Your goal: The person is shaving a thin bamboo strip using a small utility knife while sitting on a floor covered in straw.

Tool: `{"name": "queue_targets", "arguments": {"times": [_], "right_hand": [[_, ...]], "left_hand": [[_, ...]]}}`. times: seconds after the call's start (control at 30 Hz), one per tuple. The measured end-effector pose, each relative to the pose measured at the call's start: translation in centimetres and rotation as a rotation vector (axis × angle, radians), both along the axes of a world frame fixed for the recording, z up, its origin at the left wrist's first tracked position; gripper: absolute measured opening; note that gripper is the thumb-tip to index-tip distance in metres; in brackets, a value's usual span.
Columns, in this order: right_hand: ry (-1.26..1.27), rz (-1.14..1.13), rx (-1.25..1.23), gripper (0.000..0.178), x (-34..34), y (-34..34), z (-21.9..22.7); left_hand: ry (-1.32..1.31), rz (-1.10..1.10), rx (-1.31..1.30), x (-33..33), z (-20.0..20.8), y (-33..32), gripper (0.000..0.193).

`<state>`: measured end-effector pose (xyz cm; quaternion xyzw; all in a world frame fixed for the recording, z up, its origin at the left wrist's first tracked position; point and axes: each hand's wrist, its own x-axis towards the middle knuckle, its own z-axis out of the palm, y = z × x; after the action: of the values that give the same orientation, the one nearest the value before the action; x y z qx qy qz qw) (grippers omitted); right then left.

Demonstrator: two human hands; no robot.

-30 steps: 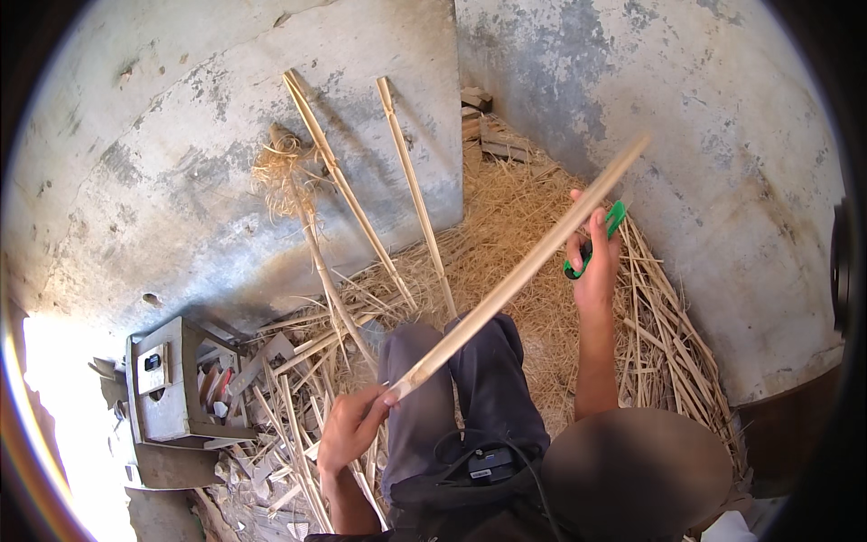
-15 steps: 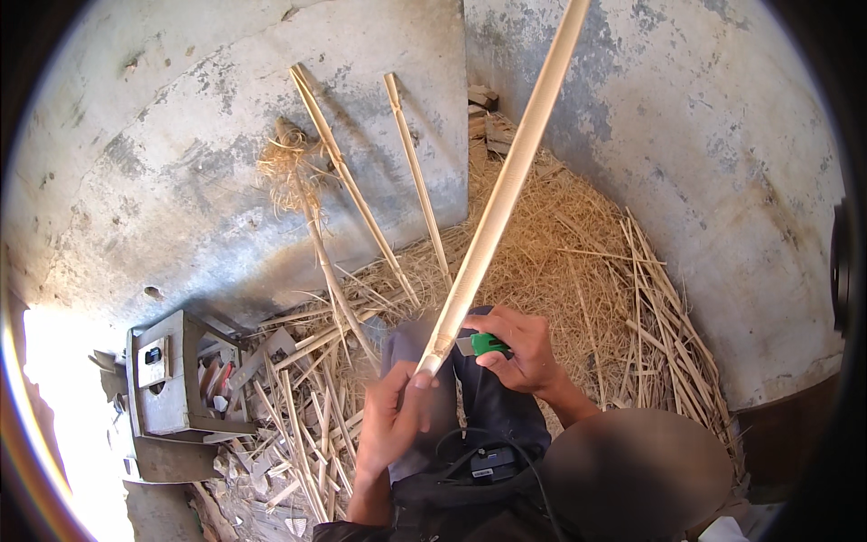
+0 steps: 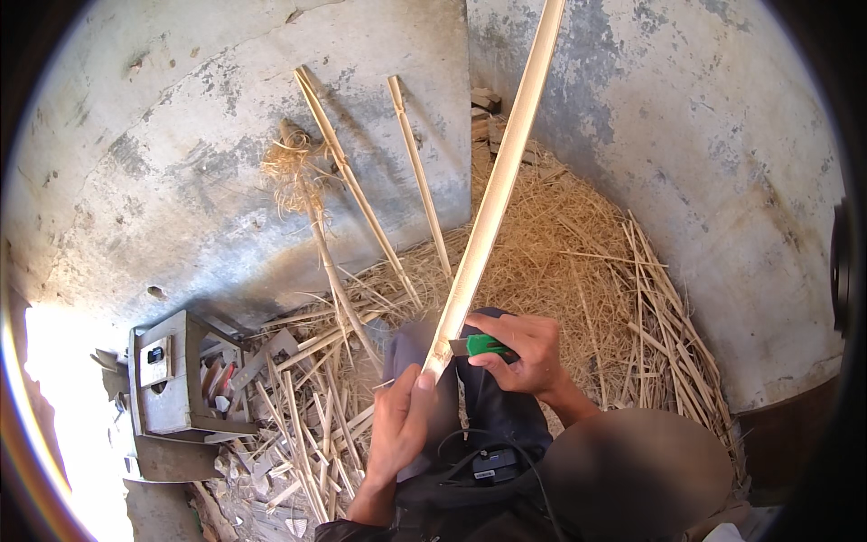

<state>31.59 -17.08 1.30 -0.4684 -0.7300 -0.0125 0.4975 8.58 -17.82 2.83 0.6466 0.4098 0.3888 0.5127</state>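
Observation:
A long split bamboo strip slants up and to the right from my lap, its hollow pale inner side facing me. My left hand is closed around its lower end, with the thumb laid on top. In my right hand is a green-handled knife, gripped between thumb and fingers. Its short blade points left and touches the strip's right edge, just above my left hand, by a rough, node-like spot. My right palm's inside is hidden.
Bamboo poles lean on the worn wall, one with a frayed, shaving-wrapped top. Shavings and split sticks cover the floor. At the left a wooden box holds tools. A small black device with a cable lies at my waist.
The bamboo strip's upper end has swung slightly left. My right hand and knife have shifted a little down and left, so the blade meets the strip lower.

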Motion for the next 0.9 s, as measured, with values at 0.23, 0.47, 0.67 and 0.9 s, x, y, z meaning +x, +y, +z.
{"name": "queue_targets", "arguments": {"times": [0.23,0.47,0.67,0.9], "right_hand": [[-0.040,-0.045,0.026,0.051,0.0,-0.1,-0.1],[-0.097,-0.075,-0.019,0.048,-0.2,-0.5,0.4],[0.148,-0.134,-0.043,0.036,1.3,1.9,-0.6],[0.089,-0.171,-0.001,0.032,0.9,3.4,-1.2]], "left_hand": [[-0.001,-0.012,-0.062,-0.5,-0.3,-0.1,0.042],[0.019,0.000,-0.083,-1.1,-1.1,-0.2,0.043],[0.005,-0.011,-0.233,-2.2,-2.6,-0.9,0.040],[0.009,-0.001,-0.181,-3.1,-4.3,-0.6,0.042]]}}
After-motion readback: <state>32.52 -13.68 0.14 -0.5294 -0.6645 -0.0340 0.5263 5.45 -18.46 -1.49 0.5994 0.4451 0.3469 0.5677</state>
